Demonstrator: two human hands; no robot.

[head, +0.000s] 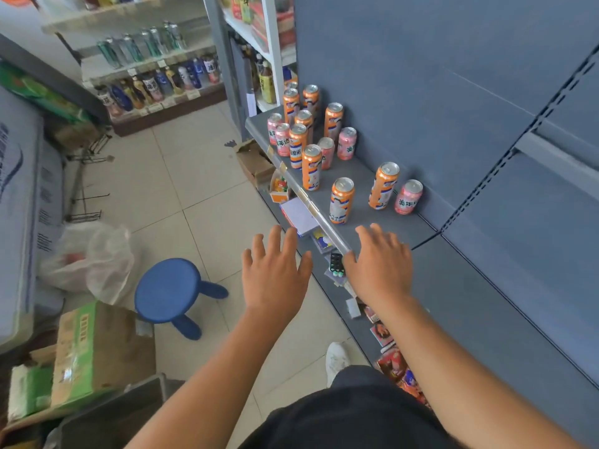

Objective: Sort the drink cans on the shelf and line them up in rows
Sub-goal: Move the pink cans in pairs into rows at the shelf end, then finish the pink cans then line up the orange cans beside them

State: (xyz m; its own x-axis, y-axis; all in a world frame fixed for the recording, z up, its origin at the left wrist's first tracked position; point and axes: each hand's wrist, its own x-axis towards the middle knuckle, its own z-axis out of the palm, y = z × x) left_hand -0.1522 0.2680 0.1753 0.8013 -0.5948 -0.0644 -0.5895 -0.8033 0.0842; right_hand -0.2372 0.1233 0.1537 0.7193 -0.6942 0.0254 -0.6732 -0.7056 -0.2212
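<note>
Orange cans [342, 200] and pink cans [408, 196] stand mixed on the grey shelf [358, 176], centre right of the frame. Your left hand [275, 273] and right hand [381, 264] hover below, fingers spread, holding nothing. Take the nearest orange can round its middle, keeping it upright.

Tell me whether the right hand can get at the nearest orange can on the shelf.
Probably yes. The right hand is open over the edge of the shelf, holding nothing, and the nearest orange can stands upright just ahead with only bare shelf between them.
</note>
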